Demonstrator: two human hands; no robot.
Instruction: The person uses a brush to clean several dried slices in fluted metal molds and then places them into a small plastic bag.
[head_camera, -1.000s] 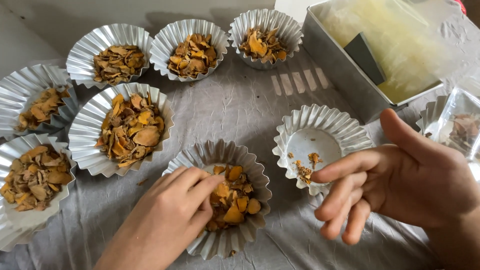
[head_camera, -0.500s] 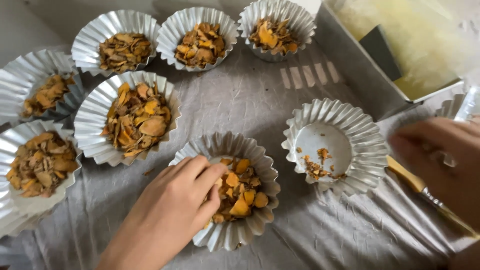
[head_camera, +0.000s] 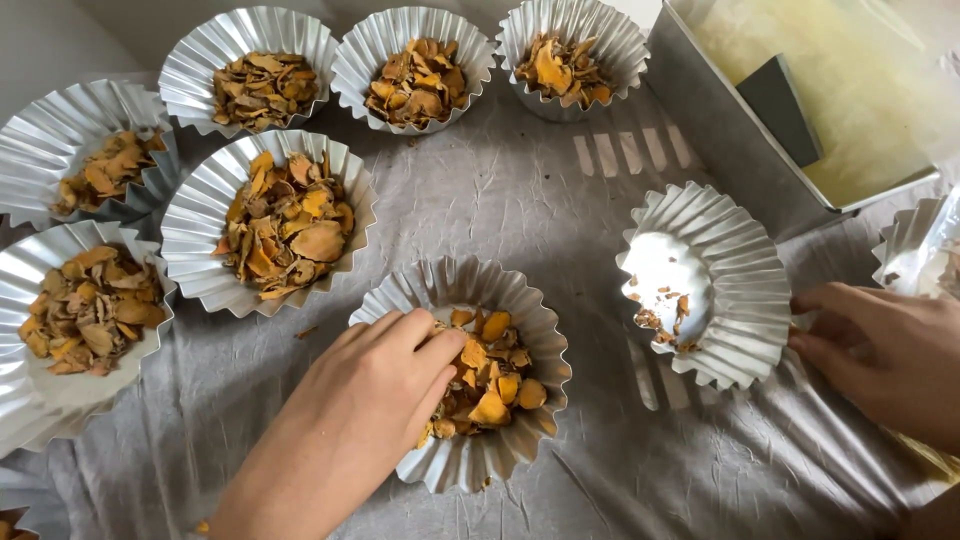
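My left hand (head_camera: 375, 385) rests inside a fluted foil cup (head_camera: 520, 310) near the front, fingers pressed on its orange dried slices (head_camera: 490, 385). My right hand (head_camera: 885, 345) lies palm down on the grey cloth, fingertips touching the outer rim of a nearly empty foil cup (head_camera: 745, 285) that holds only a few crumbs (head_camera: 660, 315). Whether the right hand holds anything is hidden.
Several foil cups full of dried orange slices stand at the left and back, such as one (head_camera: 205, 235) and another (head_camera: 415, 40). A metal tray (head_camera: 720, 130) with yellowish lining sits at back right. A clear bag (head_camera: 930, 255) is at the right edge.
My right hand has pulled back to the right and dropped onto the cloth beside the nearly empty cup. My left hand stays in the front cup. The view has shifted slightly.
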